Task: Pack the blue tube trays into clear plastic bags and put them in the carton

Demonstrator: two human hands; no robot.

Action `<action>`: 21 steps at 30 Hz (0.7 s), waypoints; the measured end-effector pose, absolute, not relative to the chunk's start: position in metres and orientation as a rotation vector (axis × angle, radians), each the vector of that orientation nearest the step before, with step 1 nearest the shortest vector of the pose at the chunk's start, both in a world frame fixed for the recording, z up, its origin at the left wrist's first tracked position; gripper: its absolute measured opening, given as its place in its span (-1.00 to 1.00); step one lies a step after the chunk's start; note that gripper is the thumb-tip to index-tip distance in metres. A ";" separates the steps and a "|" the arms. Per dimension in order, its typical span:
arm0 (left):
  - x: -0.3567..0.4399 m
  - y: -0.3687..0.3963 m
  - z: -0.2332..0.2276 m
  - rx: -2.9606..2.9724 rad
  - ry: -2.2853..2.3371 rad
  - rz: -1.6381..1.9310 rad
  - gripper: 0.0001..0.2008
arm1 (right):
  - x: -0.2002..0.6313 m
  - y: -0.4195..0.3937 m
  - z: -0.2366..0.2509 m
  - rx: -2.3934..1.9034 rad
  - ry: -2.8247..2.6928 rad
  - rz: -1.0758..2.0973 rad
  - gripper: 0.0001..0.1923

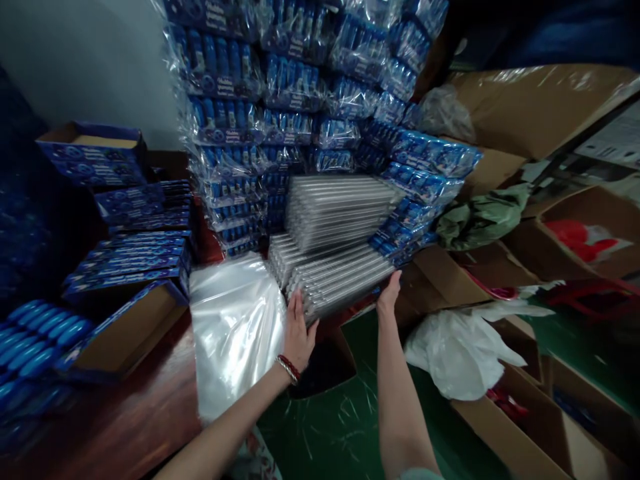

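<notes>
My left hand [299, 337], with a bracelet at its wrist, presses against the near left end of a bundle of silver tubes [345, 280]. At the right end of the same bundle is my right hand [389, 292], its fingers partly hidden behind the tubes. Together the two hands hold the bundle between them. More silver tubes [340, 207] are piled just behind, blurred. Beside my left hand lies a stack of clear plastic bags [235, 333].
Wrapped packs of blue bottles [290, 80] rise in a tall stack behind the tubes. To the left are printed blue boxes [135, 267] and loose blue bottles [40, 333]. Open cartons [530, 413] and a white plastic bag [457, 353] stand at the right, over a green floor [325, 433].
</notes>
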State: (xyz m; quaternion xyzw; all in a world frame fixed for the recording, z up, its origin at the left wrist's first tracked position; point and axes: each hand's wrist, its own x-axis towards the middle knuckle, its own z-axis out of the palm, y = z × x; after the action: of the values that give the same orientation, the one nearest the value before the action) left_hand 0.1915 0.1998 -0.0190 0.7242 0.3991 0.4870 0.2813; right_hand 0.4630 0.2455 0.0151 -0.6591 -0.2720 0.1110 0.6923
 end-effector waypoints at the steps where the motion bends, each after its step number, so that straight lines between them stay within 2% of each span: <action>1: 0.190 0.204 -0.018 1.949 1.062 1.276 -0.21 | 0.466 0.249 0.013 -1.469 -0.607 0.260 -0.23; 4: 0.190 0.212 -0.014 1.951 1.041 1.246 -0.09 | 0.469 0.250 0.007 -1.465 -0.634 0.326 -0.19; 9: 0.196 0.218 -0.009 1.960 0.953 1.250 -0.05 | 0.464 0.239 0.002 -1.456 -0.678 0.420 -0.19; 15: 0.195 0.214 -0.004 1.907 0.969 1.219 0.12 | 0.469 0.211 0.001 -1.505 -0.613 0.512 -0.13; 21: 0.193 0.224 0.000 1.821 0.876 1.226 0.12 | 0.463 0.171 -0.004 -1.413 -0.500 0.426 -0.28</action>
State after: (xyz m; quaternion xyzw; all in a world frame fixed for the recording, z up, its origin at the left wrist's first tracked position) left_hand 0.1932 0.2240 0.0003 0.7129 0.3430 0.4800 0.3790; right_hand 0.4635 0.1713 -0.0038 -0.6370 -0.2256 0.1921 0.7116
